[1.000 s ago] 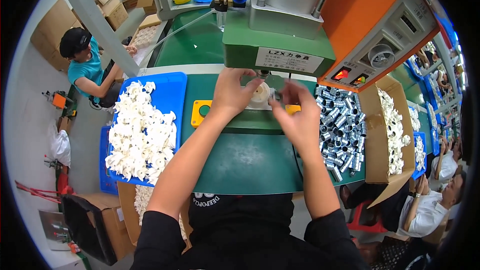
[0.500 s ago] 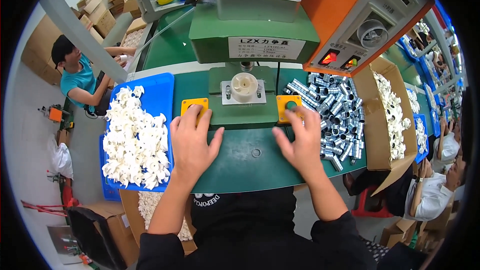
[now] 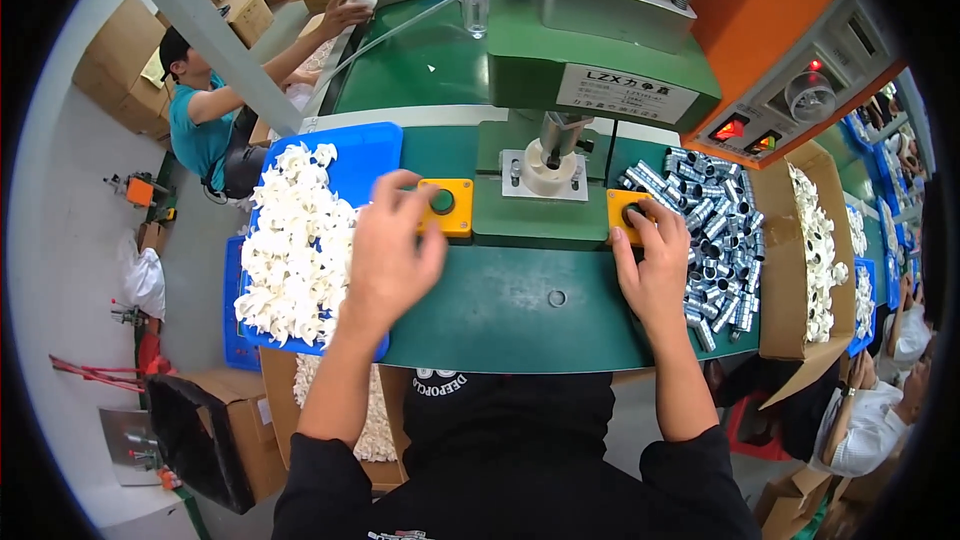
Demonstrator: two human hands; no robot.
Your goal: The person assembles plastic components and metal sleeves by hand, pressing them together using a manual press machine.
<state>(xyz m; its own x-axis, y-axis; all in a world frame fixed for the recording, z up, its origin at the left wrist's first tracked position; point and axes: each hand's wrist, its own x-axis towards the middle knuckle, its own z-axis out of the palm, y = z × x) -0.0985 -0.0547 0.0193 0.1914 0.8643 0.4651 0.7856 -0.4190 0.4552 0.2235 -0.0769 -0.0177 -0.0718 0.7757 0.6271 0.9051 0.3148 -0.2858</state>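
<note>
My left hand (image 3: 385,260) hovers over the table with its fingers apart, just left of a yellow button box (image 3: 460,225) with a green button (image 3: 442,201). It holds nothing. My right hand (image 3: 655,265) rests its fingertips at a second yellow button box (image 3: 618,208), partly covering the dark button there, with the thumb stretched toward the box's lower edge. Between the boxes stands a green press (image 3: 535,225). Its metal ram (image 3: 562,135) is down inside a round white plastic part (image 3: 547,178), which sits on a metal plate (image 3: 513,188).
A blue tray (image 3: 375,150) of white bladed plastic parts (image 3: 300,250) lies left. On the right are a pile of metal sleeves (image 3: 720,250) and a cardboard box (image 3: 785,280) of white parts. A small ring (image 3: 557,298) lies in front. A co-worker (image 3: 205,120) sits at far left.
The ram has come down into the white part. My left hand has lifted off the left button box; my right hand stays at its box. The whole view has shifted.
</note>
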